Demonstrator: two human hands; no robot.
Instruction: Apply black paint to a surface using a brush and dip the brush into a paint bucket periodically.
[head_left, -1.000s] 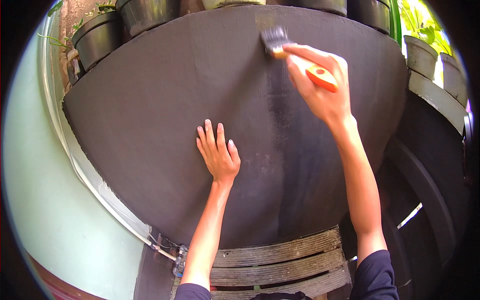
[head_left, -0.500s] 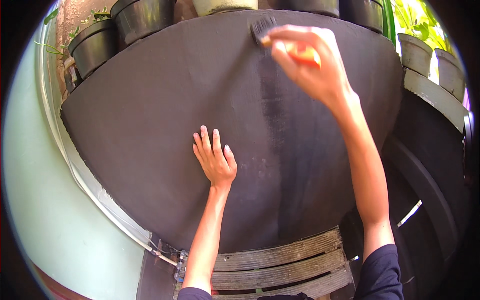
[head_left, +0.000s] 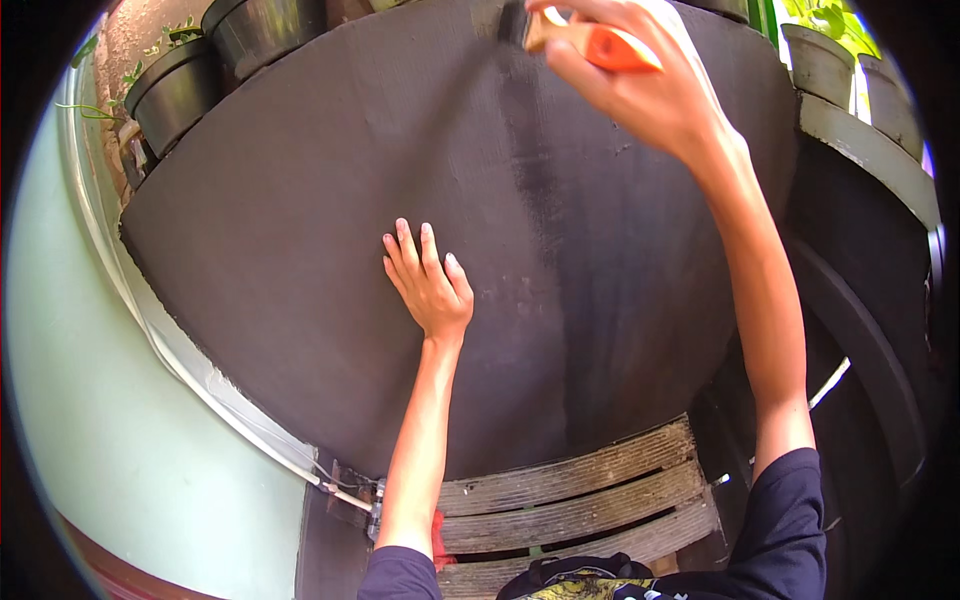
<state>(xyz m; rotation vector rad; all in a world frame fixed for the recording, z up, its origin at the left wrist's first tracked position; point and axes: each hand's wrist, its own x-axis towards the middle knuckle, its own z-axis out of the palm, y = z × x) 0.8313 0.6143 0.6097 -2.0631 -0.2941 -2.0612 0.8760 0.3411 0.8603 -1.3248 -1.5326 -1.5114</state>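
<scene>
The fingers of the right hand (head_left: 640, 85) are closed around the orange handle of a paintbrush (head_left: 575, 35), and compared with one second ago this hand has gone higher, so that now the brush is at the very top edge of the dark board (head_left: 300, 250) and partly cut by the rim of the view; before, the bristles were a little lower on the surface and fully seen. The fingers of the left hand (head_left: 430, 285) are spread open and lie flat on the board, holding nothing, and this hand has stayed at almost the same place near the middle of the board. The brush has a pale wooden part between the orange handle and the dark bristles, which touch the board. Below the brush a darker, wet-looking vertical stripe runs down the board, while the surface beside it looks more grey and dull. The board rests over wooden slats (head_left: 580, 500) at the lower edge. Behind its upper left edge stand black plant pots (head_left: 215, 60), and more pots (head_left: 825, 60) with green leaves are at the upper right.
</scene>
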